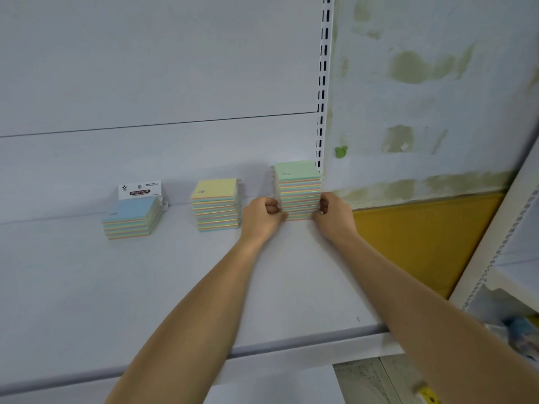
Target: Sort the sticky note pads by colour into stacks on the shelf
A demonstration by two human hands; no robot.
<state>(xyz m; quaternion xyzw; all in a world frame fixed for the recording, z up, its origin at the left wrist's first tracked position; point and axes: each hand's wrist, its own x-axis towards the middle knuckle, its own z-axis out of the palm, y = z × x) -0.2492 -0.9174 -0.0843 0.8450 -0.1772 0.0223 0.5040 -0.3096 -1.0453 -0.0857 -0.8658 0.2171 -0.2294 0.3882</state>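
Three stacks of sticky note pads stand on the white shelf (pixel 204 287). At the right rear corner is the tallest, a green-topped stack (pixel 299 185). My left hand (pixel 261 215) presses its lower left side with curled fingers, and my right hand (pixel 332 212) presses its lower right side. A yellow-topped stack (pixel 215 205) stands just left of my left hand. Further left is a lower blue-topped stack (pixel 131 218), with a white "STICKY NOTE" header card (pixel 140 190) upright behind it.
A slotted shelf upright (pixel 322 97) runs up behind the green-topped stack. Right of it is a stained wall with a green peg (pixel 340 151) and a yellow panel (pixel 423 237). Another shelving unit (pixel 501 272) stands at the right edge.
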